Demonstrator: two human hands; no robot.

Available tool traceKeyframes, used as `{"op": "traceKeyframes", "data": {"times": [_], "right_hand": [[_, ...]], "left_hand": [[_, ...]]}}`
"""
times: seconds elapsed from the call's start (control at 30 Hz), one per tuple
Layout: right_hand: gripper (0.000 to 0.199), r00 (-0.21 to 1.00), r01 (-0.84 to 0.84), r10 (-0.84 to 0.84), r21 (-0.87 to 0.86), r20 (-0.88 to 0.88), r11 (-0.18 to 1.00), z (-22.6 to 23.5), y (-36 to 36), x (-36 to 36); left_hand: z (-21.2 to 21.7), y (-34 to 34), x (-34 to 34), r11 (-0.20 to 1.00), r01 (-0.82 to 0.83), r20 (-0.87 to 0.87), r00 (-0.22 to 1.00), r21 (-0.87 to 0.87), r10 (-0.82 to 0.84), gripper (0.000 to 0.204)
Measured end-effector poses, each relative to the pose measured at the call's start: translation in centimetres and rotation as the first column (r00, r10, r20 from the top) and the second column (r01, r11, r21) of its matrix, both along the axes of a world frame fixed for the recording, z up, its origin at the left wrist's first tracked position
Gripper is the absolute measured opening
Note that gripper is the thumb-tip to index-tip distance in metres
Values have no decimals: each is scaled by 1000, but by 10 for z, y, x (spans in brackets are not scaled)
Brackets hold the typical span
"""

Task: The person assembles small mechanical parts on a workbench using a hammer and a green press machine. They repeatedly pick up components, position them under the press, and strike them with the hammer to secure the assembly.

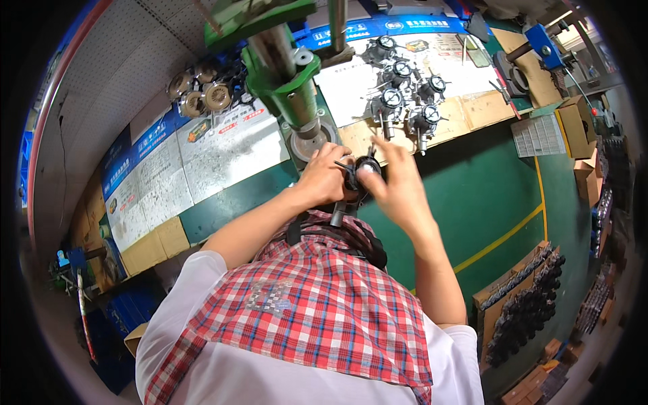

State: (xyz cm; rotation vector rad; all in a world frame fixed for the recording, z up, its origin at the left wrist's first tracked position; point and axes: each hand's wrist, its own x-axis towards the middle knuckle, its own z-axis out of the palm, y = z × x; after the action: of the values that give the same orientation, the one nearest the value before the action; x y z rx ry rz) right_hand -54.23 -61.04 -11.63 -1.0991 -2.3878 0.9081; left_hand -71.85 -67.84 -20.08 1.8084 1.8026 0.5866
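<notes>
My left hand (325,177) is wrapped round a black, round-faced mechanical part (352,179), held just in front of my body near the bench edge. A short metal pipe stub points down from it, toward my apron (310,283). My right hand (399,181) is at the part's right side, fingers stretched and apart, its thumb over the round face; motion blurs it slightly. Right beyond my left hand stands a green press (287,84) with a round metal base plate (312,143). Several similar black parts with pipe stubs (425,118) stand on the bench, beyond my right hand.
Brownish-metal round parts (217,96) are grouped left of the press. Printed sheets and cardboard (223,152) cover the bench. A blue clamp-like tool (544,47) is at the far right, near an open cardboard box (576,125). Rows of dark parts (523,307) lie at the lower right.
</notes>
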Motion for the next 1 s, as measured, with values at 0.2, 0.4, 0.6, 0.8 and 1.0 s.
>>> {"op": "traceKeyframes", "data": {"times": [0.2,0.4,0.6,0.8,1.0], "right_hand": [[87,962,98,-112,-68,-250,993,-9,1,16],[88,912,-112,96,-17,-399,994,-3,-5,34],[78,913,-54,92,106,-397,993,10,-2,42],[48,637,387,-394,-167,-663,907,-7,3,74],[47,599,351,-468,-313,-649,883,-11,-1,108]], "left_hand": [[18,14,8,953,53,-47,998,298,-40,62],[46,27,7,833,83,-51,997,548,-65,49],[62,43,7,787,79,-1,995,612,-99,47],[64,54,12,982,180,948,317,-56,-4,63],[54,83,45,699,681,603,-657,218,452,81]]}}
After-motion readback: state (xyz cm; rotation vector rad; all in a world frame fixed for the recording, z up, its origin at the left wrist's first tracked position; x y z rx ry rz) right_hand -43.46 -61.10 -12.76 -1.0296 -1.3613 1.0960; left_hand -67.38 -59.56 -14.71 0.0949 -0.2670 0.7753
